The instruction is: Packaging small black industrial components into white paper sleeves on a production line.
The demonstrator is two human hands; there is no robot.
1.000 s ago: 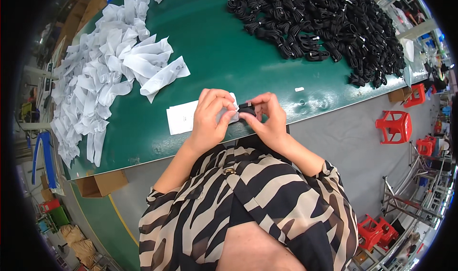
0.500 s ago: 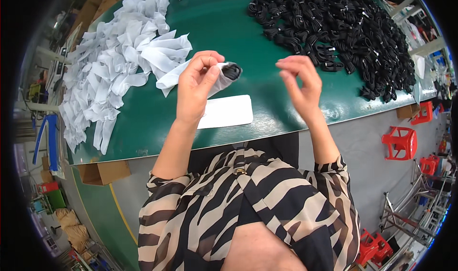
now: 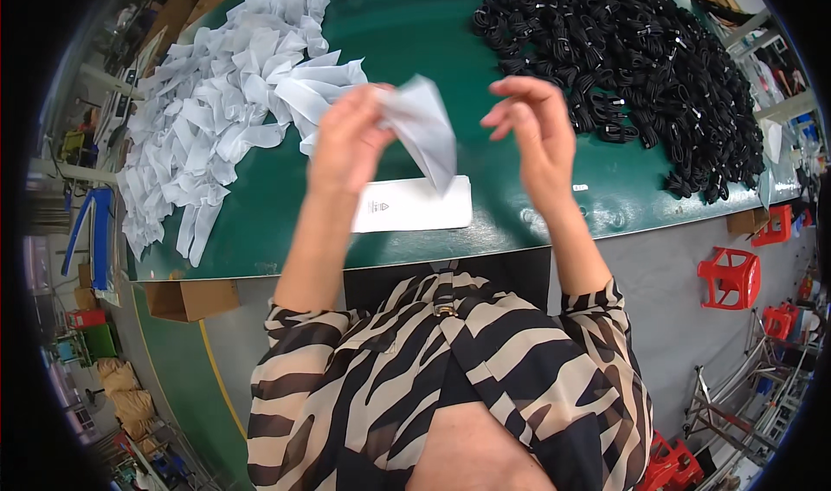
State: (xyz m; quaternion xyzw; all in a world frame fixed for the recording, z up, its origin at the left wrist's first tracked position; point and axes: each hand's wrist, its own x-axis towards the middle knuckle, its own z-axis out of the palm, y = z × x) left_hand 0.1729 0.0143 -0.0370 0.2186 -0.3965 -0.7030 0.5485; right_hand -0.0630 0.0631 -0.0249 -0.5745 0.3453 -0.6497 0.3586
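My left hand [image 3: 349, 132] pinches a thin white bag [image 3: 426, 136], whose loose part flares to the right and downward, slightly blurred. No cable shows through the bag from here. To its right, my right hand [image 3: 538, 136] is in the air with bent, parted fingers and nothing in them. Under the bag, flat white bags [image 3: 424, 210] lie on the green table near its front edge. A big heap of filled or folded white bags [image 3: 216, 102] spreads out left of my left hand. Beyond my right hand lies a heap of coiled black cables [image 3: 615, 67].
The green tabletop [image 3: 415, 32] runs between the two heaps. A small white piece [image 3: 580, 187] lies beside my right wrist. Below the table's edge are a cardboard box [image 3: 192, 301] at the left and a red stool [image 3: 730, 278] on the floor at the right.
The black cable end visible at the bag's mouth is out of sight now. The bag has swung round, its loose part hanging to the right. My right hand stays apart from it.
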